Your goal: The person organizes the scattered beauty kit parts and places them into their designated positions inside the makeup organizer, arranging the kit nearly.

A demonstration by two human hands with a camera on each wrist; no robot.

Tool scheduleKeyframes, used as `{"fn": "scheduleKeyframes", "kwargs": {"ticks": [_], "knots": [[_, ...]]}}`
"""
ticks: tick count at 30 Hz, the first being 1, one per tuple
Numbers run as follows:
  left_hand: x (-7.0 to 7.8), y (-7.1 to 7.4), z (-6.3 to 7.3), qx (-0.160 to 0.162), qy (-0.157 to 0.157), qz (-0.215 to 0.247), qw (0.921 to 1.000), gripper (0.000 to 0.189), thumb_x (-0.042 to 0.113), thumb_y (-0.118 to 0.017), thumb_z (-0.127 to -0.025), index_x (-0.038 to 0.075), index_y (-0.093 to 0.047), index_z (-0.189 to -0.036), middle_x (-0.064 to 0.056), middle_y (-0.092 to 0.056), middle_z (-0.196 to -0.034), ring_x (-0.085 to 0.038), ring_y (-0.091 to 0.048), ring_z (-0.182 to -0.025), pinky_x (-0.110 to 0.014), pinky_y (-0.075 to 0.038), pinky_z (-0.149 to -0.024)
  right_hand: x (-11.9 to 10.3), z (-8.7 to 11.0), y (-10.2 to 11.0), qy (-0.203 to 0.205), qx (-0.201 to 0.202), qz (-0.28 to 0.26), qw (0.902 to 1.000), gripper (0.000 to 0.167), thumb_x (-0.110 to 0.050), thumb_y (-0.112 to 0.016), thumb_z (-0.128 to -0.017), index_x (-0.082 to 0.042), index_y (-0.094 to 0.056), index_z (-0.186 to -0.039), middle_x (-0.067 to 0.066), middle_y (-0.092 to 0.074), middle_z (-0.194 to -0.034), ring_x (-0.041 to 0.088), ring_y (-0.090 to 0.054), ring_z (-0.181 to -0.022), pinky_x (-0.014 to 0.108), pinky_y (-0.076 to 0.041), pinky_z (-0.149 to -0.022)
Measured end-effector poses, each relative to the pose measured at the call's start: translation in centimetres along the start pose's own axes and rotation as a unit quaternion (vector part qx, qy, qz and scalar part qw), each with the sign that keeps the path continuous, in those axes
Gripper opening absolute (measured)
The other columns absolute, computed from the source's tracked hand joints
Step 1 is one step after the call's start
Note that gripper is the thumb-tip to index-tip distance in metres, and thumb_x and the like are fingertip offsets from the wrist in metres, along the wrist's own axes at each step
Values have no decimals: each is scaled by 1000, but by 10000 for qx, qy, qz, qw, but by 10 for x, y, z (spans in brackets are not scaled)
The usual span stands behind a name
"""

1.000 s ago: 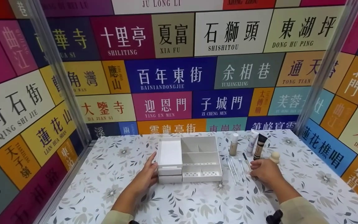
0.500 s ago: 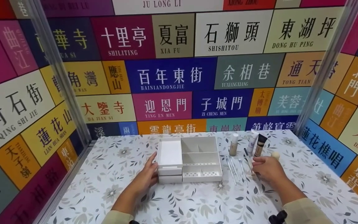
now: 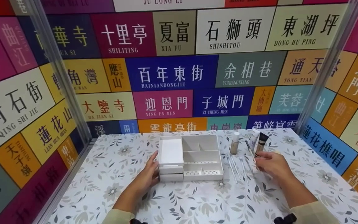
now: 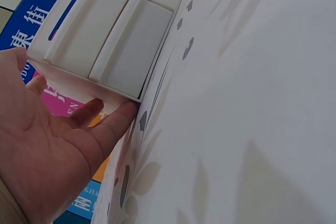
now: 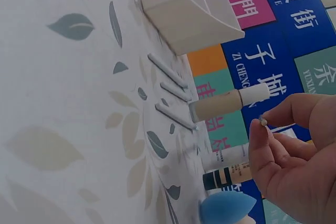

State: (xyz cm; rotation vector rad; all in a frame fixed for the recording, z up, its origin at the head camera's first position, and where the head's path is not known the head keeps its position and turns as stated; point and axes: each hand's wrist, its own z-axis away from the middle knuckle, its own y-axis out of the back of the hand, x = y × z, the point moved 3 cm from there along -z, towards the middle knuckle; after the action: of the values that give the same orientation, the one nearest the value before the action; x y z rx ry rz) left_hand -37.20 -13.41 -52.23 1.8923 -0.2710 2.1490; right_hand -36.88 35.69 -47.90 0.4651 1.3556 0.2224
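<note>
My left hand [image 3: 148,171] rests its fingers along the left side of a white desktop organizer [image 3: 202,179]; in the left wrist view the fingertips touch the lower edge beside the organizer's drawers [image 4: 126,51]. My right hand [image 3: 273,165] pinches a thin, dark-tipped, pencil-like stick [image 3: 249,148] between thumb and index finger, above the table. Only the end of the stick shows in the right wrist view. Just beyond this hand stand a black-capped tube [image 3: 262,143] and a white tube [image 3: 254,140]. A blue makeup sponge [image 5: 228,206] sits below the hand in the right wrist view.
A foundation bottle [image 3: 234,144] with a white cap stands right of the organizer. Several slim white sticks [image 3: 232,168] lie on the flower-print tablecloth [image 3: 197,202]. Behind the table rises a wall [image 3: 172,74] of coloured name panels.
My right hand has moved slightly right and away from me, carrying the thin stick up off its earlier place by the white sticks. The left hand keeps its place at the organizer.
</note>
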Motion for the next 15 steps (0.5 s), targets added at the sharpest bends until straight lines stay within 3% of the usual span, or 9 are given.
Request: {"fn": "scheduleKeyframes", "kwargs": {"ticks": [6, 11, 15], "knots": [[2, 0, 1, 8, 18, -1, 10000, 58, 49, -33, -116, 50, -11, -169, -17, -8, -182, -51, -23, -163, -63, -27, -132, -18, 11, -12, -136, -196, -634, 9977, 63, -9, -69, -98, -1, -50, -158, 13, -69, -131, 12, -69, -99, 25, -64, -85], [2, 0, 0, 64, 105, -51, 9999, 57, 50, -33, -115, 53, -13, -168, -15, -11, -182, -49, -25, -163, -62, -29, -132, -34, 17, -27, 112, -478, -1085, 9929, 63, -3, -69, -97, 3, -50, -157, 11, -66, -127, 11, -67, -99, 25, -64, -85], [1, 1, 1, 88, 144, -115, 9998, 56, 52, -33, -115, 55, -13, -167, -14, -10, -182, -48, -26, -164, -62, -30, -132, -48, 21, -41, 306, -799, -1552, 9842, 66, -1, -70, -96, 5, -47, -158, 3, -69, -118, 11, -68, -99, 25, -63, -86]]}}
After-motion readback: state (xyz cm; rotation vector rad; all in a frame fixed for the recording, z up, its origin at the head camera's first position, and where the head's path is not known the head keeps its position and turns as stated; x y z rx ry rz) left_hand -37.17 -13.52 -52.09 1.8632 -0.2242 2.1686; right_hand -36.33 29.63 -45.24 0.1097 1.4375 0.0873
